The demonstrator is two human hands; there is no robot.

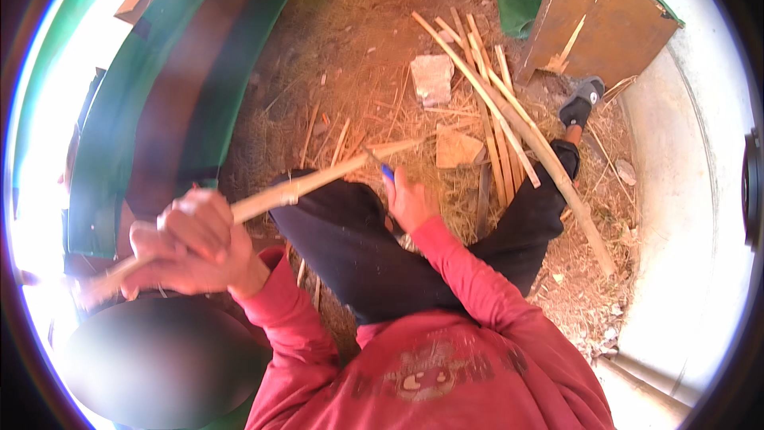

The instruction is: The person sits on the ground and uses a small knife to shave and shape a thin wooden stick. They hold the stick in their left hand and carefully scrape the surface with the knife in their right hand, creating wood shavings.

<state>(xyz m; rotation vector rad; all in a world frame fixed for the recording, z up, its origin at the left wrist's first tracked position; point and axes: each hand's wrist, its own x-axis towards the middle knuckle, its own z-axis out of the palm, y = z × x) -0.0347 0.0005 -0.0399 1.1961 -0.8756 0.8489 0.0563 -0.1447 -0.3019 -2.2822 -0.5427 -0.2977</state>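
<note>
Straw-strewn dirt ground [350, 56] bears split sticks [497, 111] (perhaps bamboo) and stone [432, 78].

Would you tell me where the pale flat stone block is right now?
In the head view, the pale stone block lies on the straw-strewn ground at upper centre, just left of the bundle of long wooden sticks.

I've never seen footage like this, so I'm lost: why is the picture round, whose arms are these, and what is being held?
A wide fisheye camera worn on a person's head looks down, so the picture is round and straight edges bend. The red-sleeved arms are the wearer's own. The left hand grips a long pale wooden stick that runs across the black-trousered knee. The right hand holds a small tool with a blue handle against the stick; its blade is hard to make out. On the straw-strewn ground lie a bundle of similar sticks and a flat stone.
</note>
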